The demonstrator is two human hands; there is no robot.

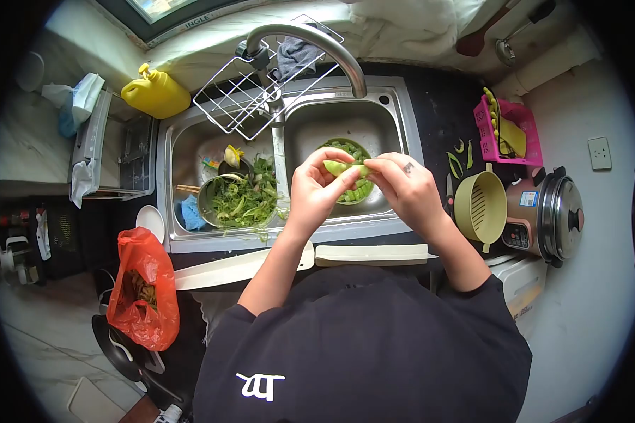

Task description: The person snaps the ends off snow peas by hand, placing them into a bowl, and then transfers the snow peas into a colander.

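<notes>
Over the right sink basin, my left hand (316, 189) pinches a short, pale green vegetable piece (337, 168), which looks like a pod. The fingertips of my right hand (408, 189) are closed on its other end. Below the hands, partly covered by them, sits a green bowl (369, 149) with cut green pieces in it. To the left, the other basin contains a metal pot (206, 204) heaped with leafy green scraps (243, 201).
A curved faucet (349, 63) and wire rack (236, 99) rise behind the basins. On the right are long green peppers (456, 165), a yellow-green colander (481, 211), a pink basket (522, 130) and a cooker (536, 211). A red plastic bag (144, 261) stands at left.
</notes>
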